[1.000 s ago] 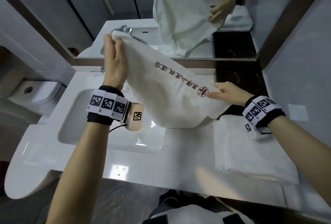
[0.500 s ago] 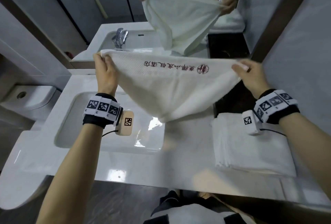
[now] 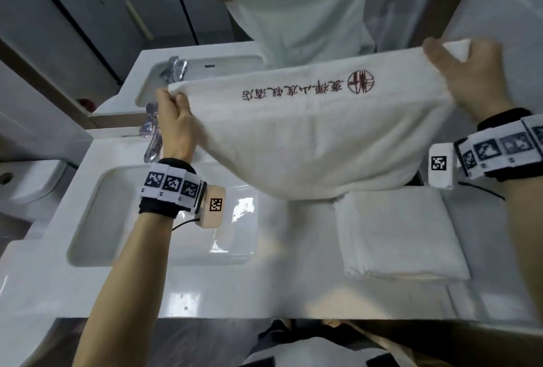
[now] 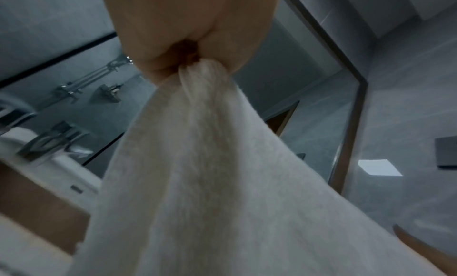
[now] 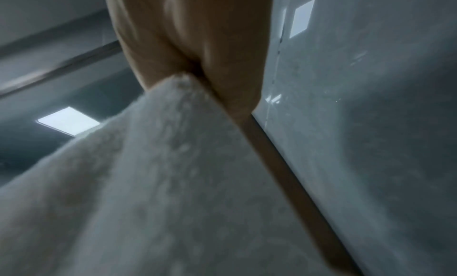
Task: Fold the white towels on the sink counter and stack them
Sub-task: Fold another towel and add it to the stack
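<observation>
Matt, nubby cloth towel (image 3: 308, 143) w/ red stitching; glossy white counter (image 3: 293, 293); shiny chrome tap (image 3: 152, 137).

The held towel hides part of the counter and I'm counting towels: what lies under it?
Under the held towel, the folded towel lies on the counter, its far edge covered. The sink basin lies under its left end. Anything further back is hidden.

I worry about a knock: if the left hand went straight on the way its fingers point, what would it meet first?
Probably the faucet just beyond the left hand, which pinches the towel; behind it, the mirror. Depth is unclear.
</observation>
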### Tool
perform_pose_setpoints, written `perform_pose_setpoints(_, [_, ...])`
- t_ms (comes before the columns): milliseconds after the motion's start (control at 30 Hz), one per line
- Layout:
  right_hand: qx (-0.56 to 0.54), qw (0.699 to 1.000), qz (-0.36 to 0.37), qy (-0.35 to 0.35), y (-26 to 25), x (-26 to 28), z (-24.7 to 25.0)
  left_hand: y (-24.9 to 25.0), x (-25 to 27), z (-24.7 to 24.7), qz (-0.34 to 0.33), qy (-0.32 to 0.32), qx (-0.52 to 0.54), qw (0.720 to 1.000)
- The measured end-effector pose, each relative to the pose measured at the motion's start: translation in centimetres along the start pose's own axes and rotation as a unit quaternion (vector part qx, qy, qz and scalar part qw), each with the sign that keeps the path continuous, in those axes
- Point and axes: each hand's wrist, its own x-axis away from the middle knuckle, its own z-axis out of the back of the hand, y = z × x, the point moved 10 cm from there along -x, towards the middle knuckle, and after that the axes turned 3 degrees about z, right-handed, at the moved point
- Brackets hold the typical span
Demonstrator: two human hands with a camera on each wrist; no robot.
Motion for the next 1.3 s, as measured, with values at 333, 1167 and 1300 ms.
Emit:
perform_pose_setpoints(333, [0.046, 0.974, -0.190, -0.113, 11.9, 1.9, -4.1, -11.9, 1.1, -6.1, 0.140, -0.136, -0.122, 0.973])
perform_pose_setpoints(1167, [0.166, 0.862, -0.396, -0.271, 27.1, 1.4, -9.9, -22.0, -1.2, -18.3, 0.290, -0.244, -0.234, 0.895])
perform_pose_setpoints(1300, [0.146, 0.854, -0.449, -0.218, 28.2, 3.7, -7.9, -23.6, -0.4, -17.3, 0.269, -0.249, -0.276, 0.889])
